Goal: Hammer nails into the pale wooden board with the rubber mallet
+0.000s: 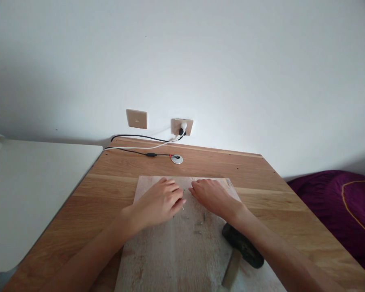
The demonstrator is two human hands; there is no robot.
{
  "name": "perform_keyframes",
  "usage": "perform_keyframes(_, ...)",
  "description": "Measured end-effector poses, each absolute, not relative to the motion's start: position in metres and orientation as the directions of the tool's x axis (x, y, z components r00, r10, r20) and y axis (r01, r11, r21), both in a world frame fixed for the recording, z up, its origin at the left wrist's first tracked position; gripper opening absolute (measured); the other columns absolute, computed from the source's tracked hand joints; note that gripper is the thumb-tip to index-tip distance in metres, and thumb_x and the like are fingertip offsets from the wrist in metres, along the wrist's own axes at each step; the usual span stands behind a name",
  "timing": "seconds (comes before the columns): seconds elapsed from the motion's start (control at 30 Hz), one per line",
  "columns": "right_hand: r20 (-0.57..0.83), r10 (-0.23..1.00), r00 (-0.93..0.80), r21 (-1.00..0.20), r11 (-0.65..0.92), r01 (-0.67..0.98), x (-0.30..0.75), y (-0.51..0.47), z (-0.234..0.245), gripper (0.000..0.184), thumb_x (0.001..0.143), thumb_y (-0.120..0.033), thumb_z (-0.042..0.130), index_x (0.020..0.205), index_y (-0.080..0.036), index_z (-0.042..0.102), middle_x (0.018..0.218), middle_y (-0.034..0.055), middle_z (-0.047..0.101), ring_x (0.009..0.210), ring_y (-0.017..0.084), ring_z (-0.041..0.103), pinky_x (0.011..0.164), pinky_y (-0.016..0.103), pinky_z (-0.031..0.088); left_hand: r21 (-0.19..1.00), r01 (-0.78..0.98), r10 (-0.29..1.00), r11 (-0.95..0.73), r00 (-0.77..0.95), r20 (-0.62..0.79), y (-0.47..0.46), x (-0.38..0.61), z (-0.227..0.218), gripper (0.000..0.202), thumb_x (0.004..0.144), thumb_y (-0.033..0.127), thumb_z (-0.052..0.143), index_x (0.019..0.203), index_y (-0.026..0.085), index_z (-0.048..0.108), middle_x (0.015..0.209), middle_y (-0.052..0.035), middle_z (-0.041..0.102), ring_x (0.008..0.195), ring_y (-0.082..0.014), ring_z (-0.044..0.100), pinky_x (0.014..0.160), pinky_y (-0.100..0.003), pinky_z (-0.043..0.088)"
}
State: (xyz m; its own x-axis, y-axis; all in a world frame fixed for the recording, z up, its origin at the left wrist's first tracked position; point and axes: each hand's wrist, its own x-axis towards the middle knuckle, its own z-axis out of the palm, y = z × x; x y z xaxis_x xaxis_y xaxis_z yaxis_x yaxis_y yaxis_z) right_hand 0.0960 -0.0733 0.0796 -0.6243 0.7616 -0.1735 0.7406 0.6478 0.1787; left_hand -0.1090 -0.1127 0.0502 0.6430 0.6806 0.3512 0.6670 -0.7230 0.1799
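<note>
My left hand is closed above the upper part of a pale wooden board. A thin nail pokes out beneath its thumb and fingers. Opposite it, my right hand has its fingers curled together, low over the board; what they hold, if anything, is hidden. Between the two hands is a small greenish speck, too small to name. Several loose nails lie on the board just below the hands. A hammer with a black head and a wooden handle rests on the board's right side, partly under my right forearm.
The board lies on a wooden desk. Black and white cables run along its back, by a round cable grommet. A wall socket holds plugs. A white table adjoins at left; purple fabric is at right.
</note>
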Motion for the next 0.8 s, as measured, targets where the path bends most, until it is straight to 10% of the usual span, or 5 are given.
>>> perform_keyframes(0.4, -0.17, 0.759, -0.628, 0.125, 0.649, 0.75, 0.095, -0.074, 0.085, 0.016, 0.099, -0.012, 0.052, 0.1, -0.013, 0.069, 0.097, 0.0123, 0.075, 0.089, 0.027, 0.074, 0.069, 0.031, 0.049, 0.369, 0.713, 0.802, -0.597, 0.539, 0.256, -0.102, -0.122, 0.047, 0.011, 0.101, 0.025, 0.059, 0.095, 0.018, 0.065, 0.096, -0.0042, 0.068, 0.092, -0.02, 0.063, 0.084, -0.032, 0.047)
perform_keyframes(0.8, -0.024, 0.753, -0.657, -0.064, 0.655, 0.753, 0.116, -0.085, 0.087, 0.015, 0.099, -0.011, 0.053, 0.096, -0.017, 0.067, 0.094, 0.0068, 0.07, 0.088, 0.022, 0.065, 0.075, 0.031, 0.044, 0.138, 0.641, 0.649, -0.755, 0.698, 0.303, -0.075, -0.098, 0.036, 0.012, 0.097, 0.011, 0.061, 0.095, 0.016, 0.071, 0.088, -0.0036, 0.071, 0.088, -0.0198, 0.064, 0.085, -0.034, 0.047)
